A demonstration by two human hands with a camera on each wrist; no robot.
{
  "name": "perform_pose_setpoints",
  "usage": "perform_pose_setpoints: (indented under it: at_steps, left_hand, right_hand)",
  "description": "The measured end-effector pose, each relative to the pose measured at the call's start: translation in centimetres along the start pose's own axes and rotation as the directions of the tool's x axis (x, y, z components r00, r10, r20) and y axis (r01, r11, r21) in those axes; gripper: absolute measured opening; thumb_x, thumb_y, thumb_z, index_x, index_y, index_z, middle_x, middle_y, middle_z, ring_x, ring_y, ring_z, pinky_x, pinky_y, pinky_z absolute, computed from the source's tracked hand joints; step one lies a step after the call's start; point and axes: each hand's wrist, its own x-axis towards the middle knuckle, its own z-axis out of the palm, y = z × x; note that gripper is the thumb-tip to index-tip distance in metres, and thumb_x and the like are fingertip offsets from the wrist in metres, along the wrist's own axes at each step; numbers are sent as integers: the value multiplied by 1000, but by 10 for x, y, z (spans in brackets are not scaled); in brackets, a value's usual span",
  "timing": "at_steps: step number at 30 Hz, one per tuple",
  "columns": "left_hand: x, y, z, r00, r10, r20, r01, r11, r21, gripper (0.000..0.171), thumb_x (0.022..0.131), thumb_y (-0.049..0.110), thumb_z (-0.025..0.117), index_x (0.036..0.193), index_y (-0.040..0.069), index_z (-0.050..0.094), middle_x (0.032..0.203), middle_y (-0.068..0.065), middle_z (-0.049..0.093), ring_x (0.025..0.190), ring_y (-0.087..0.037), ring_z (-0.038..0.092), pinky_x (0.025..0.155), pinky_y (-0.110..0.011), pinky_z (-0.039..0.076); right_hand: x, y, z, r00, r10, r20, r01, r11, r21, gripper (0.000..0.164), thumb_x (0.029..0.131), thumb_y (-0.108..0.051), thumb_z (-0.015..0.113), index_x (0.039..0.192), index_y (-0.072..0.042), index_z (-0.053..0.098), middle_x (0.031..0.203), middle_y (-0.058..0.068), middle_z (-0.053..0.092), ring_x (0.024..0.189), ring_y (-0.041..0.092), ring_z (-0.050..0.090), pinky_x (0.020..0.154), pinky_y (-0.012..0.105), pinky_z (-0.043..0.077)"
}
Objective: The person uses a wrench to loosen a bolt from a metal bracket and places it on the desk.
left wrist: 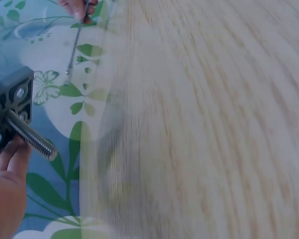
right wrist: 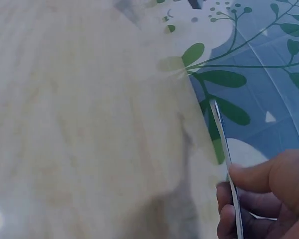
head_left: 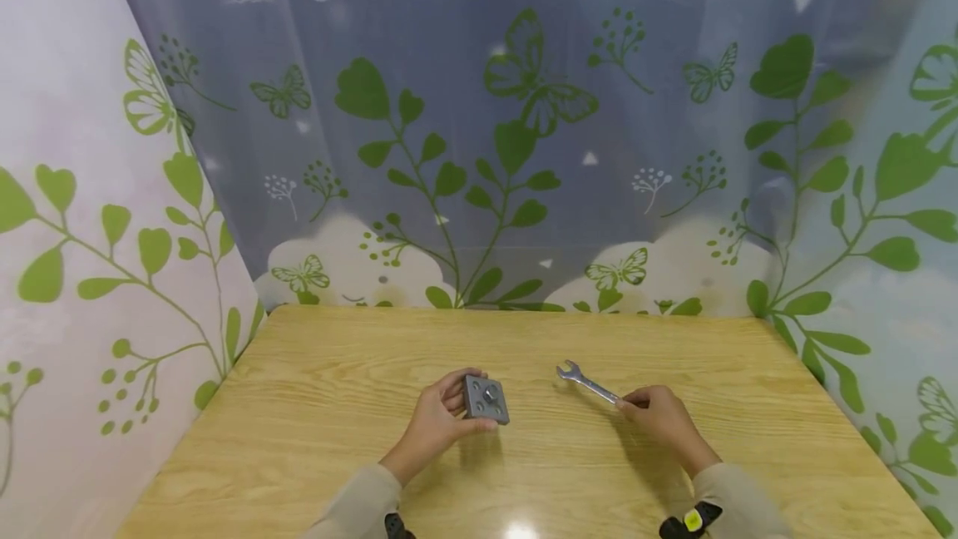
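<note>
A dark grey square plate (head_left: 474, 411) with holes near its corners is gripped by its edges in my left hand (head_left: 440, 420). The head of a bolt (head_left: 490, 393) stands at the plate's middle on the side toward the head camera. From the other side, in the left wrist view, its threaded shank (left wrist: 32, 135) sticks out. My right hand (head_left: 662, 417) pinches a silver open-ended wrench (head_left: 591, 385) near one end, with the open jaw pointing left toward the plate. Plate and wrench are apart, both held above the table.
The light wood table (head_left: 359, 348) lies below both hands. Behind it hangs a blue curtain (head_left: 449, 40) printed with green leaves and butterflies. Similar printed cloth (head_left: 67, 106) stands at the left side. A black strap (head_left: 688, 520) is on the right wrist.
</note>
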Motion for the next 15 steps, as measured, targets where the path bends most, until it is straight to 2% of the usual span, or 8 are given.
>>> perform_pose_setpoints:
  at_steps: [4,9,15]
  left_hand:
    - [1,-1,2,999,25,-40,-23,999,40,77,68,10,84,135,-2,48,136,-21,52,122,-33,55,95,-29,52]
    - [1,-2,2,998,36,-48,-33,998,55,76,69,11,84,135,-2,48,136,-21,53,121,-32,55,95,-29,51]
    - [2,-2,2,998,30,-49,-28,998,49,77,69,11,84,135,-1,48,136,-20,53,121,-31,56,94,-28,52]
  right_hand:
    - [-8,9,6,999,19,-35,-19,1000,1,28,92,-11,61,108,12,65,98,19,68,87,32,64,70,42,57]
    - [-17,19,12,997,44,-60,-42,999,24,30,90,-5,60,111,16,61,89,13,67,67,17,59,55,28,52]
    - [-22,23,15,992,-26,-127,15,996,-86,28,83,-4,68,105,12,66,85,11,69,70,18,61,57,31,52]
